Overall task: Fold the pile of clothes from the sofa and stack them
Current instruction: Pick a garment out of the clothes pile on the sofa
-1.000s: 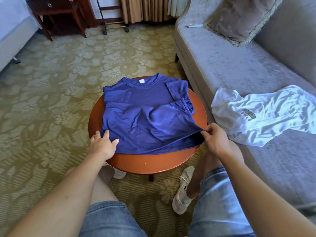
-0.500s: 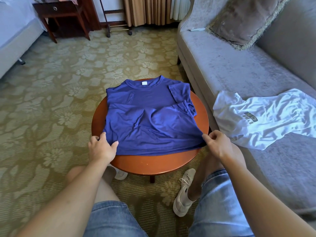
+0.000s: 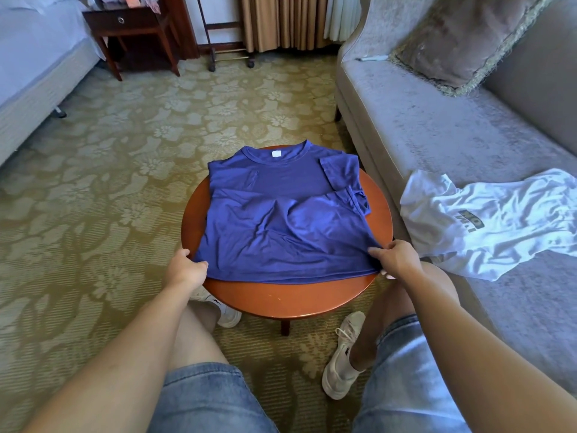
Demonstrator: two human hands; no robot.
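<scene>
While you sit at the round table (image 3: pixel 290 303), item one, the blue T-shirt (image 3: pixel 281 220), lies flat on it, collar away from you. Your left hand (image 3: pixel 185 268) and right hand (image 3: pixel 395 259) each pinch a near hem corner, probably to fold the hem toward the collar. Item two, the white shirt (image 3: pixel 487 223), lies unfolded on the sofa (image 3: pixel 437 129). Cloth hides some fingertips, and the white shirt's print is unreadable.

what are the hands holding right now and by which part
Both hold the blue t-shirt by its near hem corners: the left hand grips the left corner, the right hand pinches the right one.
</scene>
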